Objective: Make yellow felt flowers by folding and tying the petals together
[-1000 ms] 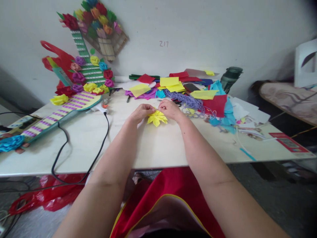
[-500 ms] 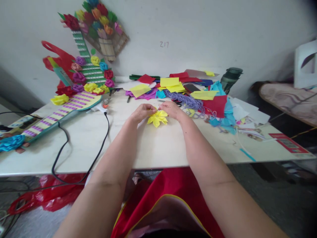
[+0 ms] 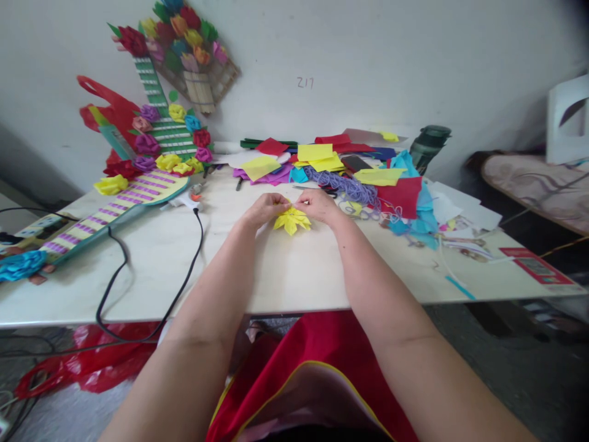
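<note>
A yellow paper flower [image 3: 292, 221] with pointed petals is held just over the white table [image 3: 299, 276], in front of me. My left hand [image 3: 267, 209] is closed on its upper left side, thumb and fingers pinched at the petals. My right hand [image 3: 316, 205] pinches at the flower's upper right edge, fingertips close to those of the left. Whether the right fingers hold a petal or something tiny is hard to make out. The fingers cover the far side of the flower.
Behind the hands lie coloured paper sheets [image 3: 315, 153] and tangled purple yarn [image 3: 345, 187]. A dark green bottle [image 3: 429, 148] stands at the back right. On the left are a striped, flower-decorated board [image 3: 119, 209], a white glue gun [image 3: 186, 199] and its black cable [image 3: 201, 245].
My right hand has shifted slightly left, its fingertips now meeting over the flower's centre edge near the left ones. The left hand and flower have barely moved.
</note>
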A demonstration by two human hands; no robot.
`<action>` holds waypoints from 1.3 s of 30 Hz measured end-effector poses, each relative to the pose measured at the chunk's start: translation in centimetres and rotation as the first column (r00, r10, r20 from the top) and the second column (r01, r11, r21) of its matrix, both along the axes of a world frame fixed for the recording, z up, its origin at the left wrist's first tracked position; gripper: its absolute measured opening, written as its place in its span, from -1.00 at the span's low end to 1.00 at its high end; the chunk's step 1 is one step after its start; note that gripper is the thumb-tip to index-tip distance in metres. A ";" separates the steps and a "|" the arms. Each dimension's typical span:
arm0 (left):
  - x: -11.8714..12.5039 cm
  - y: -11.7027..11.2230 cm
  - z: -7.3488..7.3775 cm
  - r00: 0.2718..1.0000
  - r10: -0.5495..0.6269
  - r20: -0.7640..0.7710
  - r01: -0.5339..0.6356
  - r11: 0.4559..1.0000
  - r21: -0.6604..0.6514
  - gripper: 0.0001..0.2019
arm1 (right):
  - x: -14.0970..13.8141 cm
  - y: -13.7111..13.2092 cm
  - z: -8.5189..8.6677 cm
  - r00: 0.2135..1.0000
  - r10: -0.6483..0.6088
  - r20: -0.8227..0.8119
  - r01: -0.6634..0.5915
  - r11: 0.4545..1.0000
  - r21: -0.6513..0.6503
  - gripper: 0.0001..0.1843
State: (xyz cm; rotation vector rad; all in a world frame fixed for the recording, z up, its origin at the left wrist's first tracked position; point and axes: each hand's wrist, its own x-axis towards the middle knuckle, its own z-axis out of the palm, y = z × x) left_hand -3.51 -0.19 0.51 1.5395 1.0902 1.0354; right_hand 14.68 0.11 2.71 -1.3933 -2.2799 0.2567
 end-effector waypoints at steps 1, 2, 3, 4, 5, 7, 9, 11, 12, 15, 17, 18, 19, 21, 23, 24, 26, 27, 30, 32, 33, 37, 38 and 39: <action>0.0 0.0 0.0 1.000 0.000 -0.004 0.000 1.000 -0.005 -0.65 | 0.0 -0.1 0.1 1.000 -0.011 0.014 0.011 1.000 0.002 -0.77; 0.0 0.0 -0.1 1.000 0.000 -0.007 -0.001 1.000 -0.010 -0.66 | -0.1 -0.2 0.1 1.000 -0.017 0.026 0.017 1.000 0.004 -0.76; 0.0 0.1 -0.1 1.000 0.003 -0.009 -0.003 1.000 -0.016 -0.67 | -0.1 -0.3 0.2 0.999 -0.021 0.033 0.021 1.000 0.004 -0.76; 0.0 0.1 -0.2 1.000 0.006 -0.010 -0.007 1.000 -0.025 -0.68 | -0.2 -0.3 0.2 0.999 -0.022 0.036 0.022 1.000 0.003 -0.76; -0.1 0.1 -0.2 1.000 0.009 -0.010 -0.009 0.999 -0.035 -0.69 | -0.2 -0.3 0.2 0.999 -0.021 0.035 0.021 1.000 0.002 -0.77; -0.1 0.1 -0.3 1.000 0.009 -0.011 -0.010 0.998 -0.059 -0.69 | -0.3 -0.3 0.3 0.999 -0.020 0.027 0.020 1.000 0.001 -0.79; -0.1 0.1 -0.3 1.000 0.003 -0.009 -0.004 0.997 -0.081 -0.69 | -0.4 -0.3 0.2 1.000 -0.015 0.014 0.015 1.000 0.007 -0.81; -0.2 0.0 -0.2 1.000 -0.001 0.001 0.001 0.996 -0.092 -0.69 | -0.4 -0.3 0.2 1.000 -0.011 -0.007 0.011 1.000 0.017 -0.82; -0.2 0.0 -0.2 1.000 -0.001 0.008 0.002 0.995 -0.096 -0.69 | -0.4 -0.3 0.2 1.000 -0.010 -0.021 0.010 1.000 0.020 -0.83; -0.2 -0.1 0.0 0.999 0.001 0.035 0.003 0.993 -0.121 -0.68 | -0.5 -0.3 0.1 0.998 -0.008 -0.068 0.008 1.000 0.011 -0.85; -0.2 -0.2 0.1 0.998 0.006 0.059 0.003 0.990 -0.144 -0.67 | -0.5 -0.2 0.0 0.995 -0.001 -0.096 0.001 1.000 0.006 -0.86; -0.1 -0.3 0.2 0.998 0.009 0.068 0.002 0.988 -0.153 -0.66 | -0.6 -0.2 -0.1 0.994 0.004 -0.109 -0.003 1.000 0.008 -0.86; -0.1 -0.3 0.2 0.997 0.014 0.072 -0.002 0.987 -0.160 -0.66 | -0.6 -0.1 -0.1 0.992 0.009 -0.123 -0.007 1.000 0.015 -0.86; -0.1 -0.2 0.1 0.997 0.021 0.069 -0.009 0.986 -0.167 -0.64 | -0.7 0.0 -0.3 0.989 0.016 -0.144 -0.011 0.999 0.033 -0.87; -0.2 -0.1 0.0 0.998 0.027 0.057 -0.018 0.988 -0.155 -0.64 | -0.7 0.1 -0.4 0.988 0.016 -0.153 -0.010 0.999 0.040 -0.87; -0.2 0.0 -0.1 0.998 0.030 0.048 -0.023 0.990 -0.140 -0.64 | -0.7 0.1 -0.4 0.988 0.014 -0.154 -0.008 0.999 0.040 -0.87; -0.3 0.2 -0.3 0.999 0.037 0.024 -0.034 0.995 -0.096 -0.65 | -0.8 0.1 -0.4 0.988 0.010 -0.155 -0.005 0.999 0.034 -0.88; -0.3 0.3 -0.3 0.999 0.039 0.011 -0.038 0.997 -0.074 -0.65 | -0.8 0.1 -0.4 0.988 0.010 -0.156 -0.005 1.000 0.031 -0.88; -0.4 0.5 -0.5 0.999 0.035 -0.017 -0.036 0.999 -0.034 -0.67 | -0.8 0.2 -0.5 0.986 0.010 -0.168 -0.008 1.000 0.015 -0.88; -0.5 0.5 -0.6 0.999 0.031 -0.026 -0.031 0.999 -0.023 -0.67 | -0.8 0.3 -0.5 0.985 0.007 -0.173 -0.009 1.000 -0.009 -0.87; -0.5 0.5 -0.6 0.999 0.031 -0.028 -0.032 0.999 -0.020 -0.67 | -0.8 0.4 -0.5 0.985 0.007 -0.170 -0.011 1.000 -0.026 -0.86; -0.3 0.2 -0.3 0.999 0.035 -0.034 -0.036 0.999 -0.023 -0.68 | -0.7 0.6 -0.5 0.987 0.029 -0.156 -0.039 0.997 -0.063 -0.81; -0.3 0.2 -0.3 0.999 0.036 -0.033 -0.036 0.999 -0.025 -0.68 | -0.6 0.6 -0.5 0.987 0.037 -0.154 -0.047 0.997 -0.062 -0.78; -0.3 0.1 -0.2 0.999 0.034 -0.032 -0.035 0.999 -0.028 -0.68 | -0.6 0.5 -0.4 0.987 0.042 -0.155 -0.052 0.997 -0.059 -0.76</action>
